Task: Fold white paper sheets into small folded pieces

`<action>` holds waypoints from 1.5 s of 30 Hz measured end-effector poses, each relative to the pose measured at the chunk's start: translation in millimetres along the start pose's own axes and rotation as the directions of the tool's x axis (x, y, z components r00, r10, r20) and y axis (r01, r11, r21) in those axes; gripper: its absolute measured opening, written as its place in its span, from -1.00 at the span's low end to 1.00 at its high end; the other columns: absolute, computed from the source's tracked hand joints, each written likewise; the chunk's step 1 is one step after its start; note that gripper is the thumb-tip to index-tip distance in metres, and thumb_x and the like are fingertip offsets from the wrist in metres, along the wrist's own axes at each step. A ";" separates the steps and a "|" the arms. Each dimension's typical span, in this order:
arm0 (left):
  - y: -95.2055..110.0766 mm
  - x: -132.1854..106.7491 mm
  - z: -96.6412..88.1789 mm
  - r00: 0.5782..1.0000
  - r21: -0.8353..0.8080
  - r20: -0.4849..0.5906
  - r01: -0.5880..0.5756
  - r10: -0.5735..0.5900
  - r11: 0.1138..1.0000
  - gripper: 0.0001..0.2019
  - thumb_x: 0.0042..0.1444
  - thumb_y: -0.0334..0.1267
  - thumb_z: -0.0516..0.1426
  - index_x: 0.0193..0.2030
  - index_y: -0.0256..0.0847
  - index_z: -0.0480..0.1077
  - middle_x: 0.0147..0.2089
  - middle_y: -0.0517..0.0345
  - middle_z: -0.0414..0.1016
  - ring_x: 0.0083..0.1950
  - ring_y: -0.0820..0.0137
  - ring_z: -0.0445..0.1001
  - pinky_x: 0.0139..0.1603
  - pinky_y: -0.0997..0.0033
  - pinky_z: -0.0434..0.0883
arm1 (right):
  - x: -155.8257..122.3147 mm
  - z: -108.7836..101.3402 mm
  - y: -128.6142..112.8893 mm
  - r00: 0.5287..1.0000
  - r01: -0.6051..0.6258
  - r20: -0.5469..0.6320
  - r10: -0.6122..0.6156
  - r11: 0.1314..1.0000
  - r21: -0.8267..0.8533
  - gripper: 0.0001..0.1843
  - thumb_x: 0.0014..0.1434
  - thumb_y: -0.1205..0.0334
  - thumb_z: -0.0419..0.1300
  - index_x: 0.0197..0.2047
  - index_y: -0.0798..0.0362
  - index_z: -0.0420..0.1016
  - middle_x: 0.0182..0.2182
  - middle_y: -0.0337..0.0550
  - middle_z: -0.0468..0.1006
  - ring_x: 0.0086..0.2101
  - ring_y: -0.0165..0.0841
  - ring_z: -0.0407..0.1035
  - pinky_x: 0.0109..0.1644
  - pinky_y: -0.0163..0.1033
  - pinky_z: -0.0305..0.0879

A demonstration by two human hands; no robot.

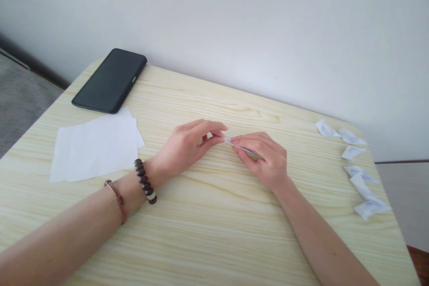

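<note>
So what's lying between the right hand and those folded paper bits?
Nothing: the head view shows only bare table between the right hand, which pinches a paper strip, and the folded paper bits.

Counter: pale wood-grain top, smooth, a soft low sheen, grain lines printed or sealed flat.

Phone: black, glossy glass face, smooth dark edge.

Paper sheets beside it: white, matt, thin, uncreased.

Folded paper pieces on your right: the same white matt stock, sharply creased.

Paper strip pinched between your left hand and right hand: thin, whitish; finish too small to tell.

Your left wrist: bead bracelet, dark brown, wood-like, polished; bangle, copper-coloured metal, dull shine.

Wall: white, matt, smooth.
</note>
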State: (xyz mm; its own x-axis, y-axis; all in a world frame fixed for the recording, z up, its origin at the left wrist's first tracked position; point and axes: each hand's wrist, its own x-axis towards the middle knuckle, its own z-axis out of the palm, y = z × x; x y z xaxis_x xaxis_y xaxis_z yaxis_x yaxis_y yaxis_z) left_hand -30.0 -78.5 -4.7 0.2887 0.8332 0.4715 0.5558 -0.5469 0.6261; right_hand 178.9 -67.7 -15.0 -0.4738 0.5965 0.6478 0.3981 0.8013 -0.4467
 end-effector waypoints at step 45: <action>-8.1 5.3 -0.4 0.950 -0.020 -0.051 0.309 -0.309 0.951 -0.95 0.16 -0.29 0.12 -0.30 -0.17 0.40 -0.33 0.26 0.51 -0.35 0.49 0.46 -0.31 0.52 0.37 | -4.0 3.3 1.6 0.862 -0.450 -0.236 0.450 0.891 0.055 -0.97 0.16 0.26 0.26 -0.29 -0.01 0.55 -0.32 -0.26 0.67 -0.30 -0.36 0.58 -0.18 -0.29 0.52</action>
State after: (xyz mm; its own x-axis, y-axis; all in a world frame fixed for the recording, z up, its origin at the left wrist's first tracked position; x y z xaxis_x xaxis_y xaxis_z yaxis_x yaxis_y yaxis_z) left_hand -33.3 -69.7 -7.0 0.0626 0.9563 0.2855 0.6017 -0.2644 0.7537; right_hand 178.8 -68.6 -20.3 -0.0441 0.8633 0.5028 0.5252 0.4482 -0.7234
